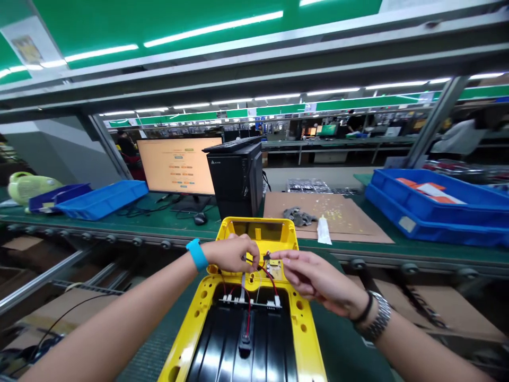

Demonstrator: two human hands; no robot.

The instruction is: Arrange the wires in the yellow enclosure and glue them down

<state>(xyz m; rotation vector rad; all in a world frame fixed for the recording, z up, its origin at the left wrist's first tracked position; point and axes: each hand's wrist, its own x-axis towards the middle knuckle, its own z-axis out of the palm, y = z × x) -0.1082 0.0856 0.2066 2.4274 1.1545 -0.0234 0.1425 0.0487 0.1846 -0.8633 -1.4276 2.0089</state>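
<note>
A yellow housing (183, 331) lies opened in front of me, its lid (287, 227) folded back at the far side. My left hand (234, 253) has its fingers pinched on thin red and black wires (267, 271) above the lid. With its index finger stretched out, my right hand (314, 273) is at a small dark connector (266, 255) beside a circuit board (275, 269) in the lid; whether it touches is unclear. Below my hands a narrow board (254, 303) with white plugs crosses the housing. A ribbed black panel (217, 345) fills the lower half, with a black part (245, 342) wired at its middle.
Behind the housing stand a black computer tower (234, 180), a lit monitor (178, 165) and a mouse (200, 218). A cardboard sheet (350, 217) carries a grey rag (299, 216) and a white tube (323, 231). Blue trays (417, 212) sit right, another blue tray (103, 199) left.
</note>
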